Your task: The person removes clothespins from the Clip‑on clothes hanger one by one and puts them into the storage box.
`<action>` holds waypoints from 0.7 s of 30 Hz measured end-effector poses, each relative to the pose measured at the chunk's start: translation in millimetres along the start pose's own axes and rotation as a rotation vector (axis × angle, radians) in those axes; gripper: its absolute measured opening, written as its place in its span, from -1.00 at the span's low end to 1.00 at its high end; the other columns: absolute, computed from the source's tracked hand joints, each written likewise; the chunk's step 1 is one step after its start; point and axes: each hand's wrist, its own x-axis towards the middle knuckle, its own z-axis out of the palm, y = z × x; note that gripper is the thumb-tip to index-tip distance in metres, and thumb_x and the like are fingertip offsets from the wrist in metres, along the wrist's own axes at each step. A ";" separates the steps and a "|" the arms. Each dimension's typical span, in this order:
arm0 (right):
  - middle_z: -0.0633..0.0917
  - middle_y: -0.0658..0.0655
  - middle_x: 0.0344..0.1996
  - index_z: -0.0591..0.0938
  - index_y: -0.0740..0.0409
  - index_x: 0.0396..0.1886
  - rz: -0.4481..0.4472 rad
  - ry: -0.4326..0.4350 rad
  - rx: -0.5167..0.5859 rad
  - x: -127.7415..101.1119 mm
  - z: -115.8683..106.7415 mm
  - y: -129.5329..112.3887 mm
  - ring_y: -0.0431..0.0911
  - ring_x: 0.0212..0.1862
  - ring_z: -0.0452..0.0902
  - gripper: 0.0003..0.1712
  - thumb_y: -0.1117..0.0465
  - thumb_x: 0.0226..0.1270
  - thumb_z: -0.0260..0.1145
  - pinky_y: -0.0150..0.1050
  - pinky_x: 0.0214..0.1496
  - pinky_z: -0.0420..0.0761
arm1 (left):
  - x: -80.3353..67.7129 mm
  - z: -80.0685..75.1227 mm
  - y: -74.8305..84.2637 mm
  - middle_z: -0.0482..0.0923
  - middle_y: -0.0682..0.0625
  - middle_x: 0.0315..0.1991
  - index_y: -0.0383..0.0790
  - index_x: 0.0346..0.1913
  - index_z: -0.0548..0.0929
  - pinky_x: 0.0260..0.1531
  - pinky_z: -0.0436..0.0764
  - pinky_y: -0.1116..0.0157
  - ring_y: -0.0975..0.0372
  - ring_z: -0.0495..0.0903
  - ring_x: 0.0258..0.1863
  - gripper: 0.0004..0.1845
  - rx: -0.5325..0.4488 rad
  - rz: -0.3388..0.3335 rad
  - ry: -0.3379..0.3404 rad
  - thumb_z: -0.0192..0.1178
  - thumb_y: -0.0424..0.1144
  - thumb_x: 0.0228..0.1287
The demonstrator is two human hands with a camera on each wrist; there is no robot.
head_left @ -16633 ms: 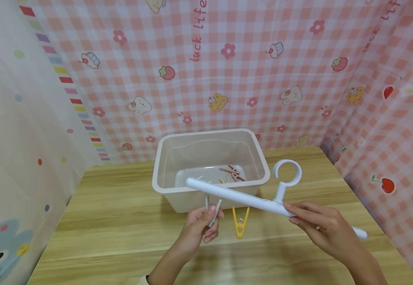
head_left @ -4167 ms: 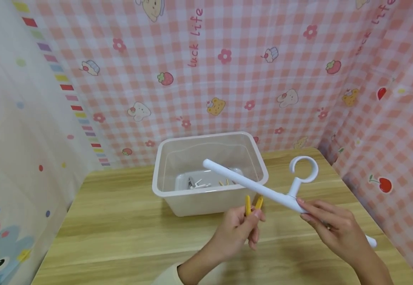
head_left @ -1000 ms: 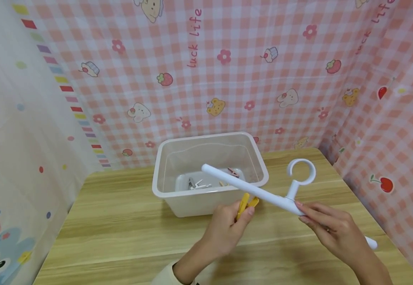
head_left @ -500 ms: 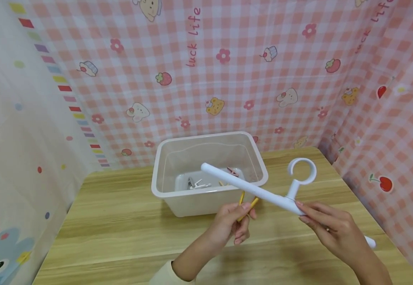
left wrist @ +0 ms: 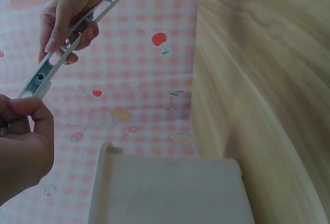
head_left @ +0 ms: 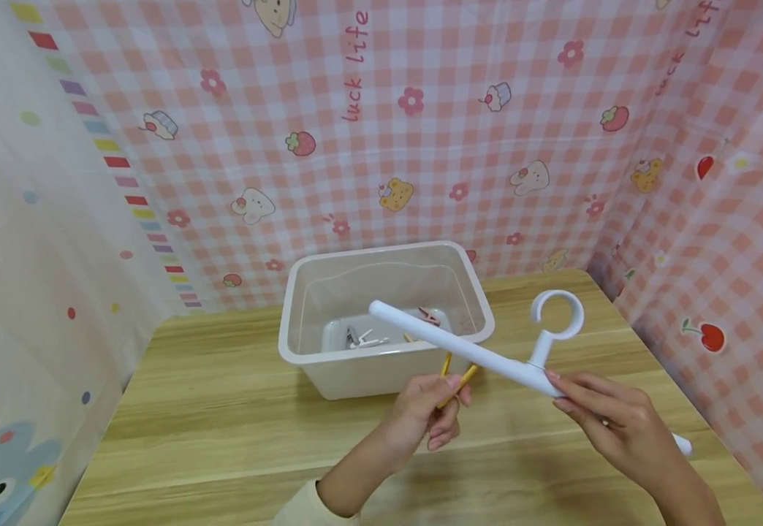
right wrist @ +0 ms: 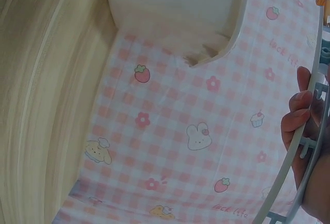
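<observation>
In the head view my left hand pinches a yellow clothespin between thumb and fingers, its two legs spread upward just under the hanger's arm. My right hand grips a white hanger near the base of its round hook, holding it tilted over the box's right front corner. The hanger's hollow underside shows in the left wrist view. Behind both hands stands a translucent plastic box. Inside lie white clothespins, a grey clothespin, a pink clothespin and a partly hidden yellow piece.
All of this is over a wood-grain table. A pink checked cloth hangs behind it and along the right side, with a pale printed cloth on the left.
Long ago my left hand held a grey clothespin while the yellow one lay on the table. Over the last second the left hand turned, tilting the yellow clothespin; the hanger barely moved.
</observation>
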 end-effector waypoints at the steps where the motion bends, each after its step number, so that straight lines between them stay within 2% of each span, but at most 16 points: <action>1: 0.75 0.19 -0.37 0.76 0.50 -0.17 0.000 -0.001 -0.001 -0.2 -0.2 0.1 -0.43 -0.31 0.52 -0.50 0.05 0.50 0.24 -0.58 -0.44 0.48 | 0.1 0.8 0.2 0.19 0.27 -0.80 -0.48 -0.28 0.45 -0.74 0.21 0.50 0.48 0.21 -0.82 -0.62 0.039 0.006 0.016 -0.17 -0.20 0.58; 3: 0.77 0.15 -0.34 0.77 0.48 -0.17 0.002 -0.003 -0.013 -0.6 -0.7 0.1 -0.44 -0.29 0.54 -0.50 0.04 0.50 0.24 -0.59 -0.41 0.50 | 0.5 2.3 0.5 0.18 0.26 -0.79 -0.68 -0.22 0.38 -0.77 0.23 0.51 0.48 0.20 -0.83 -0.57 0.124 0.019 0.045 -0.15 -0.22 0.57; 5: 0.78 0.12 -0.32 0.77 0.46 -0.17 0.003 -0.006 -0.024 -0.9 -1.1 0.2 -0.44 -0.29 0.54 -0.50 0.03 0.50 0.24 -0.59 -0.40 0.50 | 0.4 3.6 1.0 0.18 0.23 -0.78 -0.76 -0.18 0.37 -0.79 0.23 0.50 0.48 0.19 -0.83 -0.55 0.192 0.029 0.069 -0.14 -0.25 0.57; 8: 0.78 0.11 -0.32 0.78 0.44 -0.15 0.011 -0.018 -0.036 -1.4 -1.5 0.3 -0.44 -0.30 0.52 -0.50 0.02 0.51 0.23 -0.59 -0.41 0.49 | -0.3 4.9 1.4 0.19 0.16 -0.78 -0.72 -0.18 0.45 -0.82 0.19 0.49 0.48 0.19 -0.83 -0.59 0.311 0.042 0.113 -0.09 -0.27 0.58; 12: 0.76 0.15 -0.35 0.78 0.40 -0.11 0.020 -0.036 -0.045 -2.7 -2.2 0.9 -0.44 -0.34 0.48 -0.50 0.01 0.52 0.21 -0.59 -0.44 0.46 | -2.0 6.2 1.8 0.22 0.13 -0.73 -0.53 -0.25 0.61 -0.77 0.14 0.52 0.52 0.17 -0.76 -0.64 0.589 0.107 0.193 0.04 -0.23 0.56; 15: 0.77 0.15 -0.34 0.78 0.39 -0.10 0.019 -0.043 -0.048 -4.0 -3.2 1.9 -0.44 -0.32 0.49 -0.50 0.00 0.52 0.21 -0.59 -0.42 0.47 | -2.7 7.2 3.3 0.25 0.14 -0.72 -0.32 -0.40 0.64 -0.75 0.12 0.57 0.54 0.14 -0.72 -0.68 0.875 0.232 0.254 0.11 -0.20 0.50; 17: 0.77 0.14 -0.33 0.78 0.39 -0.11 0.018 -0.045 -0.051 -4.9 -4.0 2.7 -0.46 -0.30 0.51 -0.50 0.00 0.52 0.21 -0.59 -0.41 0.48 | -2.8 7.6 4.2 0.27 0.15 -0.74 -0.19 -0.50 0.58 -0.75 0.12 0.60 0.54 0.14 -0.71 -0.69 1.056 0.331 0.288 0.14 -0.19 0.45; 21: 0.78 0.14 -0.32 0.79 0.38 -0.12 0.019 -0.047 -0.058 -6.3 -5.2 4.1 -0.47 -0.27 0.54 -0.50 -0.01 0.51 0.21 -0.62 -0.39 0.51 | -3.1 6.8 3.6 0.26 0.16 -0.78 -0.09 -0.60 0.45 -0.73 0.07 0.57 0.45 0.15 -0.74 -0.67 1.376 0.515 0.337 0.19 -0.19 0.35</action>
